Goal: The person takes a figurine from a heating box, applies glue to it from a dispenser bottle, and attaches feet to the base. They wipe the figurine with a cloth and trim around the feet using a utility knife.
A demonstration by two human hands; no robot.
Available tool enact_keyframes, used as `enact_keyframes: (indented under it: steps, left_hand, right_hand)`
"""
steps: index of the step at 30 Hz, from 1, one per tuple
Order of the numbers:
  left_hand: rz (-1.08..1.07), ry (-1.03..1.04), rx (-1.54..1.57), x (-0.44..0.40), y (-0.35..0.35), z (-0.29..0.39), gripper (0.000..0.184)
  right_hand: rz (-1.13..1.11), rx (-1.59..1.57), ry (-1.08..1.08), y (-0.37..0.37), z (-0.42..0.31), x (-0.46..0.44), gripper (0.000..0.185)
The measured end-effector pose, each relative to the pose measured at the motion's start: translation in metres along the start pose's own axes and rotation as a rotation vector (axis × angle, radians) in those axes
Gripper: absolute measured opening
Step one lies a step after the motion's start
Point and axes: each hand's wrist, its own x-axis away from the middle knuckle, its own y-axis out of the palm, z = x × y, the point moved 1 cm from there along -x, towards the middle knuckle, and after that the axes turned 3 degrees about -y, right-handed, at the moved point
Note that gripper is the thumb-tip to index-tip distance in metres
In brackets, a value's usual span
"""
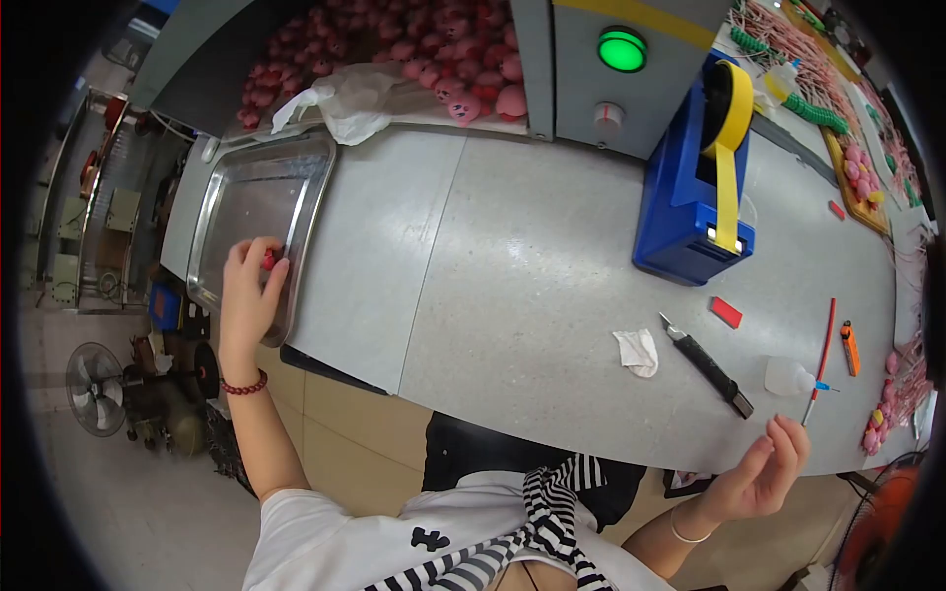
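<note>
While the head view shows the left hand [251,295] over the metal tray [261,192], a small red piece [268,259] sits pinched between its thumb and fingertips! Whether hand or piece touches the tray, I cannot tell. Over on the other side, the right hand [761,478] is empty, fingers loosely curled, near the black-handled knife [708,366] and clear bottle [786,376].

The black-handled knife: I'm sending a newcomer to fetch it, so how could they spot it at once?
On the grey table, find the blue tape dispenser with yellow tape. Below it in the picture, between a crumpled white scrap and a whitish bottle, lies the knife. Unlike the orange tool, it has a long black handle and a pale, pointed blade.
</note>
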Motion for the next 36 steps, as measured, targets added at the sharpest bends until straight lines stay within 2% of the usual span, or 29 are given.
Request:
enact_keyframes:
  steps: [1, 2, 4, 5, 6, 7, 8, 9, 11, 12, 13, 15, 18, 19, 20, 21, 22, 23, 24, 26, 28, 29, 30, 32, 35, 36]
  left_hand:
    - [0.057, 0.108, -0.095, -0.006, -0.003, 0.012, 0.015]
    - [0.208, 0.16, -0.074, -0.018, -0.011, 0.021, 0.012]
    - [0.445, 0.218, 0.088, -0.047, -0.024, 0.054, 0.014]
    - [0.414, 0.281, 0.256, -0.059, -0.022, 0.078, 0.017]
    - [0.38, 0.343, 0.429, -0.07, -0.017, 0.103, 0.02]
    - [0.225, 0.384, 0.422, -0.078, -0.012, 0.129, 0.027]
    - [0.07, 0.43, 0.418, -0.088, -0.005, 0.147, 0.033]
    - [0.063, 0.55, 0.329, -0.099, 0.017, 0.154, 0.043]
    - [0.102, 0.541, 0.083, -0.119, 0.052, 0.151, 0.044]
    - [0.07, 0.499, 0.151, -0.123, 0.057, 0.156, 0.04]
    - [0.203, 0.647, 0.237, -0.124, 0.059, 0.155, 0.035]
    - [0.183, 0.538, 0.217, -0.119, 0.06, 0.138, 0.034]
    - [0.1, 0.44, 0.474, -0.084, 0.027, 0.132, 0.032]
    - [-0.043, 0.404, 0.629, -0.067, 0.011, 0.134, 0.032]
    - [-0.066, 0.318, 0.811, -0.045, 0.004, 0.135, 0.033]
    - [-0.136, 0.138, 0.911, -0.018, -0.005, 0.14, 0.032]
    - [-0.315, 0.296, 1.076, -0.004, -0.005, 0.135, 0.03]
    - [-0.415, 0.31, 1.257, 0.016, 0.0, 0.144, 0.036]
    - [-0.533, 0.281, 1.385, 0.037, 0.001, 0.158, 0.046]
    - [-0.897, 0.036, 1.52, 0.065, 0.01, 0.174, 0.055]
    - [-0.957, -0.072, 1.525, 0.077, 0.017, 0.2, 0.056]
    - [-0.961, -0.062, 1.534, 0.081, 0.023, 0.202, 0.056]
    - [-0.897, -0.117, 1.617, 0.083, 0.029, 0.204, 0.056]
    - [-0.809, -0.202, 1.781, 0.082, 0.034, 0.206, 0.053]
    - [-0.686, -0.337, 2.008, 0.083, 0.038, 0.203, 0.052]
    - [-0.673, -0.343, 2.055, 0.083, 0.041, 0.2, 0.05]
  right_hand:
    - [0.002, 0.009, -0.001, -0.005, 0.005, 0.001, 0.014]
    - [0.123, 0.026, 0.011, -0.011, 0.011, 0.002, 0.014]
    - [0.288, 0.022, 0.034, -0.025, 0.029, 0.005, 0.021]
    - [0.287, 0.032, 0.033, -0.022, 0.028, 0.005, 0.021]
    - [0.355, 0.036, 0.137, -0.016, 0.027, 0.0, 0.025]
    - [0.427, 0.044, 0.238, -0.013, 0.029, -0.003, 0.03]
    - [0.372, 0.025, 0.276, -0.015, 0.035, -0.001, 0.037]
    - [0.36, -0.001, 0.292, -0.016, 0.038, 0.0, 0.038]
    - [0.355, -0.062, 0.314, -0.019, 0.037, 0.001, 0.04]
    - [0.357, -0.101, 0.319, -0.02, 0.036, 0.003, 0.041]
    - [0.351, -0.122, 0.33, -0.023, 0.037, 0.006, 0.042]
    - [0.362, -0.084, 0.323, -0.031, 0.045, 0.009, 0.043]
    - [0.393, -0.096, 0.332, -0.053, 0.062, 0.009, 0.036]
    - [0.387, -0.04, 0.376, -0.061, 0.069, 0.008, 0.033]
    - [0.385, 0.006, 0.424, -0.064, 0.074, 0.006, 0.03]
    - [0.392, 0.015, 0.423, -0.066, 0.077, 0.002, 0.03]
    - [0.322, 0.124, 0.38, -0.069, 0.079, -0.004, 0.025]
    - [0.251, 0.233, 0.336, -0.071, 0.081, -0.012, 0.021]
    - [0.187, 0.303, 0.289, -0.073, 0.084, -0.025, 0.02]
    - [0.084, 0.38, 0.175, -0.072, 0.105, -0.053, 0.02]
    - [-0.049, 0.437, 0.041, -0.064, 0.142, -0.081, 0.022]
    - [-0.143, 0.491, -0.027, -0.06, 0.157, -0.089, 0.023]
    - [-0.139, 0.504, -0.036, -0.058, 0.16, -0.094, 0.023]
    - [-0.499, 0.633, 0.101, -0.051, 0.163, -0.104, 0.024]
    - [-0.493, 0.647, 0.064, -0.052, 0.16, -0.104, 0.025]
    - [-0.372, 0.546, -0.049, -0.053, 0.16, -0.105, 0.023]
